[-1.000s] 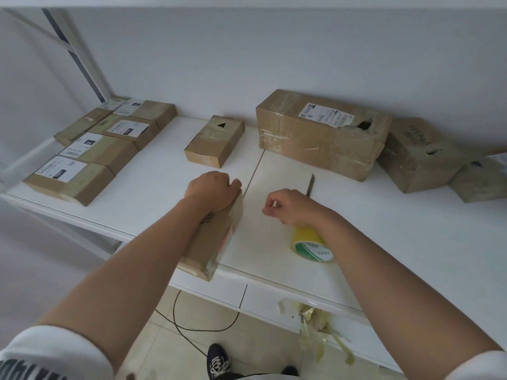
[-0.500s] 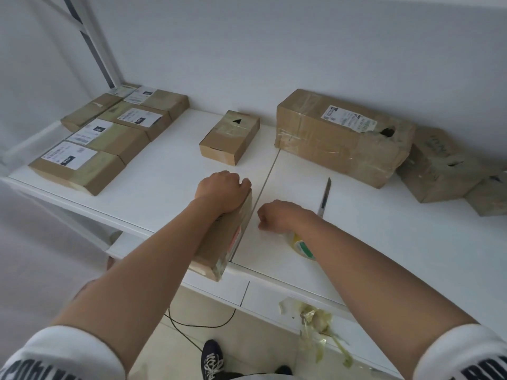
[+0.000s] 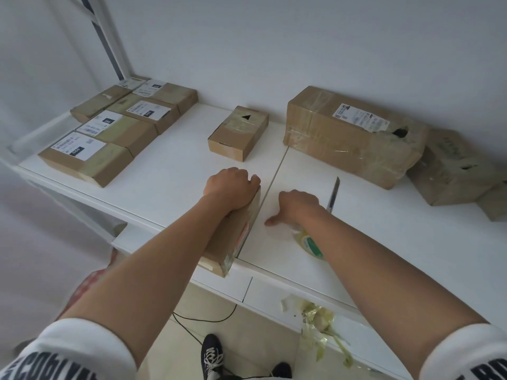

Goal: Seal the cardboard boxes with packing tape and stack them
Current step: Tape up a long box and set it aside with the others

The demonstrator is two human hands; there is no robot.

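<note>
A long brown cardboard box (image 3: 233, 237) lies at the front edge of the white table (image 3: 178, 174), its near end jutting over the edge. My left hand (image 3: 231, 187) lies on top of it, fingers curled over its far end. Just right of the box, my right hand (image 3: 297, 207) is down on a yellowish roll of packing tape (image 3: 308, 242) with a green-and-white core. The thumb sticks out to the left and the fingers are hidden. My forearm covers most of the roll.
A blade (image 3: 334, 194) lies just beyond my right hand. A small box (image 3: 238, 133) and a large taped box (image 3: 351, 141) stand behind, with more boxes at right (image 3: 455, 168). Several labelled boxes (image 3: 118, 130) sit at left. Crumpled tape scraps (image 3: 321, 322) hang off the front edge.
My right hand has dropped from a raised fist down onto the tape roll, with the thumb now spread. My left hand has stayed on the box.
</note>
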